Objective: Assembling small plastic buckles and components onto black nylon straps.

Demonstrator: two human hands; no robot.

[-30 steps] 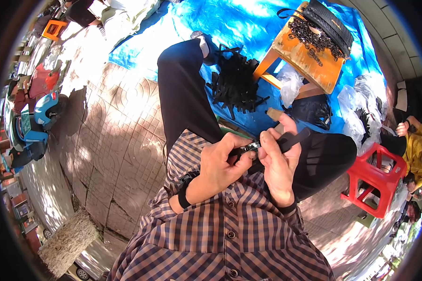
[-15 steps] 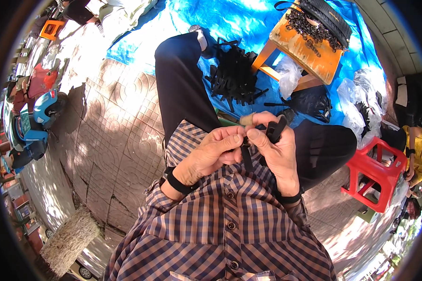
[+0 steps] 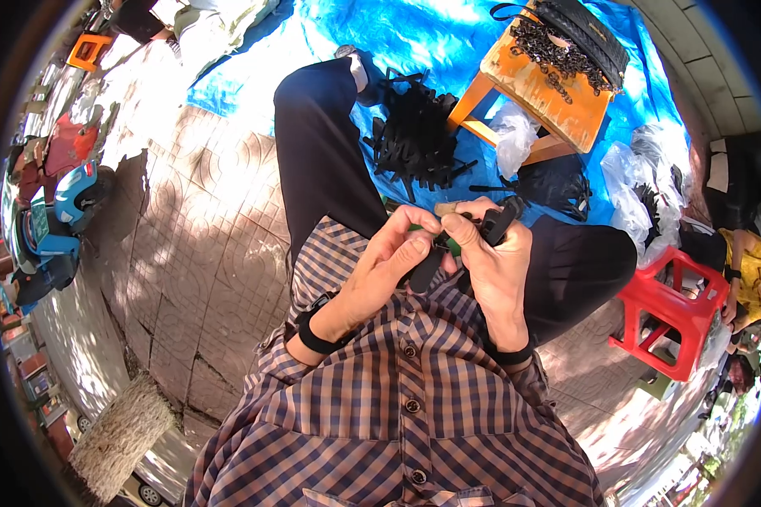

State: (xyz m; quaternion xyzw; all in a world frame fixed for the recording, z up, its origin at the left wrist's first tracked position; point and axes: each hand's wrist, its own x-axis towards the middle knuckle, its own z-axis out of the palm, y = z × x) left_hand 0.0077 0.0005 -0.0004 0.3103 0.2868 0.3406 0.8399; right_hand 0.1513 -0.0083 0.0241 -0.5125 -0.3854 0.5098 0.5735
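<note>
Close together over my lap, both hands work on a black strap (image 3: 426,270). My left hand (image 3: 386,264) pinches the strap near a small dark fitting, too small to make out. My right hand (image 3: 497,264) is closed on the strap's other part, a thick black folded length (image 3: 506,221) sticking up past its fingers. A tan wrap covers one of its fingertips. Past my knee, a heap of black straps (image 3: 418,135) lies on a blue tarp (image 3: 321,34).
On the tarp stands a worn wooden stool (image 3: 583,110) with a pile of small dark rings or buckles (image 3: 550,51) and a black pouch (image 3: 588,34). Clear plastic bags (image 3: 630,190) lie nearby. A red plastic stool (image 3: 672,313) stands at right, close to a person in yellow (image 3: 752,279).
My left fingers have lifted slightly and spread apart a little over the fitting. The strap's lower end has swung left and shows broader between the hands. The view has shifted slightly.
</note>
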